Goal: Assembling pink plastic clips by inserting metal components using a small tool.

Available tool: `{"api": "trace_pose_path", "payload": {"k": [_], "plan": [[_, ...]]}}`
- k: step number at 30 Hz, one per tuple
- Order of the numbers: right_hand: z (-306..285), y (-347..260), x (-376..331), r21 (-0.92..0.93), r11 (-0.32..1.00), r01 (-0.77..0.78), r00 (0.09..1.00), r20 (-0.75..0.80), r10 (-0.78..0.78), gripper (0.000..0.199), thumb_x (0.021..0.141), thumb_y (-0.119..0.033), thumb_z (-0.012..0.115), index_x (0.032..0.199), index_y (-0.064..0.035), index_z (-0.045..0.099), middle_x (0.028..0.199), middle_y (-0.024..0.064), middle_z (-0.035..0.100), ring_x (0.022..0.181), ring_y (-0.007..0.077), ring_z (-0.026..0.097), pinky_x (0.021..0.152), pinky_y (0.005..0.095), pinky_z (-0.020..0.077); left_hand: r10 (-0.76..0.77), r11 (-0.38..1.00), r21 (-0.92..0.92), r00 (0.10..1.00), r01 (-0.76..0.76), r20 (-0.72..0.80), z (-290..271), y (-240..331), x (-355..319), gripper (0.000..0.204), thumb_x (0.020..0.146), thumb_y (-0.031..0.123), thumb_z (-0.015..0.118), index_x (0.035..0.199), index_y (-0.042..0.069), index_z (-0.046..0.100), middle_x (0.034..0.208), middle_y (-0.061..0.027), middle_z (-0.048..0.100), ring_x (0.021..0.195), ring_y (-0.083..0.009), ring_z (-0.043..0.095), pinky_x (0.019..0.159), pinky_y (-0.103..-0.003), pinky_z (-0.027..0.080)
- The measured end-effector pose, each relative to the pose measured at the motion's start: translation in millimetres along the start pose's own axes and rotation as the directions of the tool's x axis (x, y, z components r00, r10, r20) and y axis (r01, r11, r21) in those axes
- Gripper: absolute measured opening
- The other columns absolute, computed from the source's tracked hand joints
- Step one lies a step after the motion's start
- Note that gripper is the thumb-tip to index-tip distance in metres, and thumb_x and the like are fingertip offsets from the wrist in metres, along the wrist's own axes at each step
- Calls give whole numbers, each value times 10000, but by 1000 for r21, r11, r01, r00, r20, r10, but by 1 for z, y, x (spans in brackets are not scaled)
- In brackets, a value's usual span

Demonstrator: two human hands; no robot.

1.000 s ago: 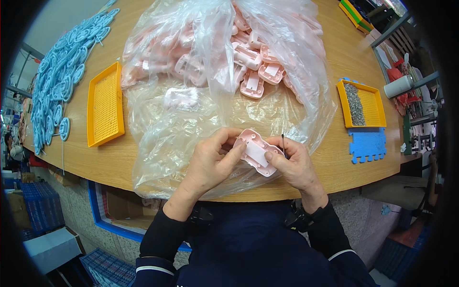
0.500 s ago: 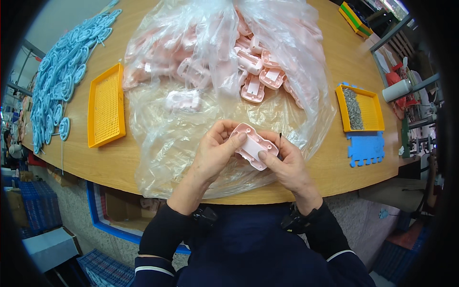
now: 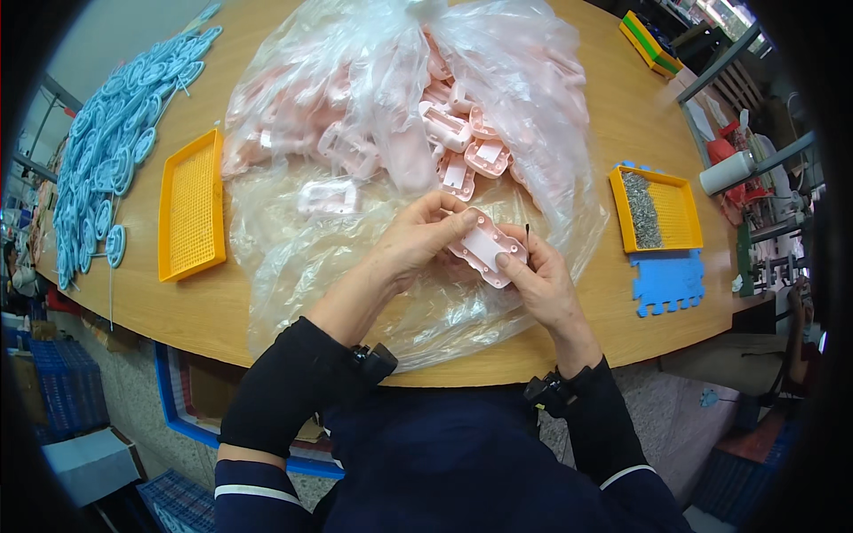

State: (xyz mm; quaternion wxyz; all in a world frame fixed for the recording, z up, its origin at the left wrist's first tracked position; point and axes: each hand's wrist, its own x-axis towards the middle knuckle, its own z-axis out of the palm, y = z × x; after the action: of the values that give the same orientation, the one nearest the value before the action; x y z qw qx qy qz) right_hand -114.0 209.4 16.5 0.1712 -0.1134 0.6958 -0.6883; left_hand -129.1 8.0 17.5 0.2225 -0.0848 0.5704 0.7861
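Head view: the left hand (image 3: 419,238) grips the upper-left end of a pink shell (image 3: 484,247), its thumb on the rim and its fingers mostly hidden behind. The right hand (image 3: 549,289) grips the opposite end, with the thumb pressed on the inner face. The shell is tilted between the two hands, above the near part of a clear plastic bag (image 3: 302,293); its inner side, with small round posts and a pale rectangular panel, faces the camera. A thin dark rod (image 3: 528,233) projects just beyond the right hand; its lower portion is hidden, so how it is held cannot be told. The bag lies on a wooden table (image 3: 622,333). Farther from the hands, it contains a heap of similar pink shells (image 3: 458,133), several exposed at its opening. A single shell (image 3: 329,197) lies under the film, left of the opening. A yellow tray (image 3: 191,209) is located left of the bag. To the right, a second yellow tray (image 3: 682,218) contains small metal parts (image 3: 641,211) along its left side and rests partly on a blue mat (image 3: 668,286). Light-blue parts (image 3: 107,151) are piled at the table's far left.
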Motion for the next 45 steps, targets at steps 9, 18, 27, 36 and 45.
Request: {"api": "trace_pose_path", "payload": {"k": [9, 18, 27, 36, 45], "plan": [[-8, 11, 10, 197, 980, 7, 996, -87, 10, 371, 888, -100, 603, 1234, -5, 509, 1005, 40, 623, 838, 93, 582, 721, 235, 492, 73, 997, -3, 986, -74, -150, -8, -17, -18, 323, 949, 296, 543, 1137, 34, 522, 902, -53, 600, 670, -112, 611, 582, -246, 529], [39, -13, -11, -576, 682, 450, 880, 159, -447, 341, 772, -89, 682, 1093, -24, 588, 957, 119, 598, 800, 280, 626, 703, 339, 523, 80, 909, -395, 986, -133, -148, 16, -42, -31, 292, 959, 219, 515, 1176, 23, 518, 1102, -100, 599, 954, -189, 614, 825, -341, 521], [-4, -3, 48, -734, 606, 307, 935, 116, -334, 155, 774, -66, 649, 920, -16, 641, 849, 119, 592, 734, 253, 599, 666, 337, 480, 93, 865, -489, 993, -114, -68, -14, -35, -44, 392, 994, 336, 364, 1202, 23, 475, 1092, -193, 589, 897, -286, 635, 772, -450, 552], [4, 3, 50, -766, 572, 293, 948, 153, -280, 132, 789, -74, 656, 905, -14, 641, 820, 87, 601, 710, 174, 599, 631, 278, 470, 89, 832, -548, 996, -88, -25, -17, -32, -56, 406, 998, 332, 292, 1250, 45, 429, 1117, -183, 576, 933, -302, 623, 792, -456, 542], [26, -27, 27, -425, 825, 373, 922, 266, -280, 159, 759, 27, 649, 914, -5, 633, 894, 72, 617, 741, 141, 601, 637, 253, 484, -9, 876, -482, 998, 35, 57, -7, -35, -57, 407, 1004, 317, 339, 1274, 26, 429, 1116, -169, 589, 929, -280, 640, 790, -433, 548]]}}
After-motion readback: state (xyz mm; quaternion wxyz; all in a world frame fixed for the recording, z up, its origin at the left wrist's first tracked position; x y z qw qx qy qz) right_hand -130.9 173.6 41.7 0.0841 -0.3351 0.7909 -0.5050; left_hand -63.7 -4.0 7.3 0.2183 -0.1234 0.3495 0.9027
